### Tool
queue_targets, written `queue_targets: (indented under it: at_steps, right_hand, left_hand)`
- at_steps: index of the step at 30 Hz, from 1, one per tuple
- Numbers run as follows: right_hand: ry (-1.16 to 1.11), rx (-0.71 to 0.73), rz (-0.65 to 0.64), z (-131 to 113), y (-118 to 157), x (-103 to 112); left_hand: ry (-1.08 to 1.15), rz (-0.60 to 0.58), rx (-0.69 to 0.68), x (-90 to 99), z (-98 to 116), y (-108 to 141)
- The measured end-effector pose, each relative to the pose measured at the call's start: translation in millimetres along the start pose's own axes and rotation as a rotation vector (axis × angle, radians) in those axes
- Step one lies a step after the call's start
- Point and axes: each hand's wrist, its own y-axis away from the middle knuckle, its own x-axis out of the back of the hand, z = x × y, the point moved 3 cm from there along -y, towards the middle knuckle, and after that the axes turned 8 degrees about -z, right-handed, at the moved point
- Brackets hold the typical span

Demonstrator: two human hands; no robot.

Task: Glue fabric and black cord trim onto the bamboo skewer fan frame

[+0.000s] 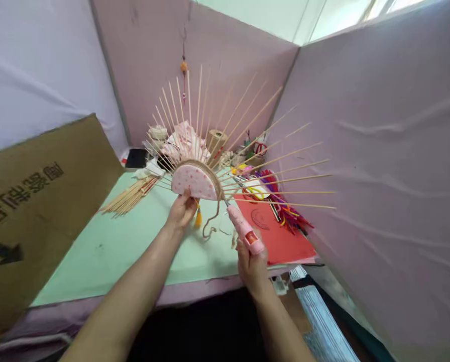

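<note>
My left hand (183, 210) grips the flat lower edge of a half-round piece (193, 182) covered in pink dotted fabric, holding it up above the table. Twine (214, 177) runs around its curved rim, and thin wooden sticks (281, 170) fan outward from that rim. A loose twine end (209, 225) dangles below, near a yellow tassel (198, 217). In my right hand (252, 261) is a pink glue gun (244, 229). Its nozzle points at the rim's right end, by the lowest sticks; whether it touches cannot be made out.
A bundle of sticks (130, 197) lies left on the green tabletop (134, 246). Red sheets (281, 236) and colourful pipe cleaners (291, 216) are at right. Twine rolls (217, 138) and fabric stand behind. A large cardboard panel (51, 201) borders the left side.
</note>
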Motion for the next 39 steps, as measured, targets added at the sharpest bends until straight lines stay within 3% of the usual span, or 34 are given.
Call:
queue_targets:
  at_steps: [4,8,11,15,18,21,23,26,28,30,32,35,39]
  right_hand:
    - [0.011,-0.038,-0.031,1,1,-3]
    - [0.103,-0.085,0.036,14,-9,6]
    - [0.296,-0.221,0.027,42,-22,20]
    - [0.710,-0.487,-0.153,88,-31,34]
    - [0.843,-0.617,-0.240,110,-27,36]
    - [0.859,-0.665,-0.237,112,-22,36]
    - [0.854,-0.661,-0.168,103,-21,36]
    - [0.591,-0.485,0.003,72,-27,28]
    - [0.219,-0.329,0.066,47,-34,10]
    - [-0.129,-0.267,0.098,27,-43,-15]
    - [-0.393,-0.285,0.154,16,-53,-39]
    - [-0.696,-0.407,0.213,19,-66,-64]
    - [-0.737,-0.445,0.300,34,-74,-61]
  left_hand:
    - [0.032,0.009,0.003,3.6,-1,0]
    - [-0.002,-0.032,-0.008,2.6,0,1]
    - [-0.040,-0.048,-0.025,0.8,1,1]
    - [-0.069,-0.049,-0.041,0.9,1,1]
    - [-0.089,-0.073,-0.068,1.8,2,0]
    - [-0.126,-0.105,-0.109,1.6,2,0]
    - [-0.156,-0.114,-0.137,1.3,2,0]
    - [-0.196,-0.105,-0.175,1.7,2,0]
    - [-0.211,-0.111,-0.195,1.9,1,0]
    - [-0.218,-0.116,-0.209,2.1,0,0]
    - [-0.225,-0.118,-0.218,2.2,0,0]
    - [-0.244,-0.124,-0.221,2.2,0,-1]
    - [-0.239,-0.136,-0.223,3.1,-1,-1]
